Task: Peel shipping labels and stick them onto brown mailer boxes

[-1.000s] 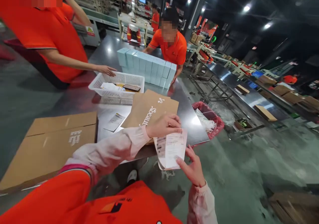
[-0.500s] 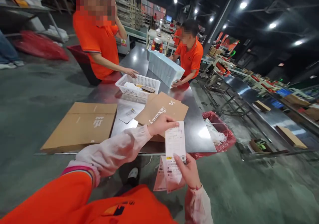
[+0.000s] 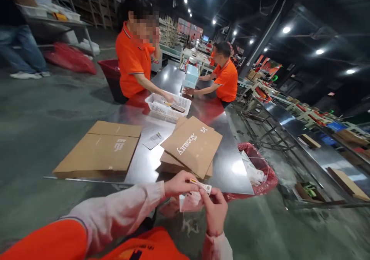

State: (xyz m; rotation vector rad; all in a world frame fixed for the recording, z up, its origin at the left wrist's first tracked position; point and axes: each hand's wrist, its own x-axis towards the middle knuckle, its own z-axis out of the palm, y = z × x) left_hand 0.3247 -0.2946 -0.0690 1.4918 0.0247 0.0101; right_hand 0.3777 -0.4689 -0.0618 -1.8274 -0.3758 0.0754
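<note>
A printed shipping label is pinched between my two hands just off the table's front edge. At its left end my left hand grips the sheet with thumb and fingers. My right hand pinches the right end. The upper edge looks folded or bent toward me, with a yellow mark and a small printed code showing; the rest hangs below, partly hidden by my fingers. Just beyond my hands lies a stack of flat brown cardboard pieces with white "beauty" lettering.
Flattened cartons lie on the metal table at left. A printed slip and white basket lie farther back. One co-worker reaches into the basket; another handles pale blue boxes. A red-lined bin stands right.
The label, earlier stretched upright between my hands, is now lower and folded or bent. My left hand has come down beside my right. The co-worker's pale blue boxes have turned and moved back.
</note>
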